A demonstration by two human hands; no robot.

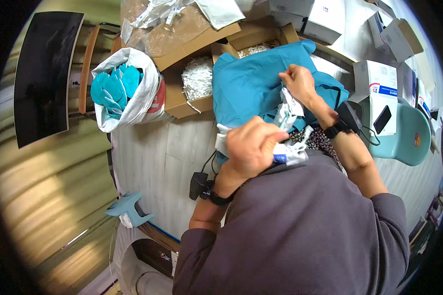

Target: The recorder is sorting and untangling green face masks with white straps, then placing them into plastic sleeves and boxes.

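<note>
Head view | white packet (pixel 289 129) partly hidden behind left hand (pixel 251 145), fingers curled around it | right hand (pixel 298 82) pinches its top above teal cloth (pixel 251 83)

White cartons (pixel 381 93) with blue labels at right; open brown boxes (pixel 192 91) behind.

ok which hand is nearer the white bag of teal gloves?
Left. The left hand is closed on a white packet right of the white bag of teal gloves. The right hand is farther right, over the teal cloth.
</note>
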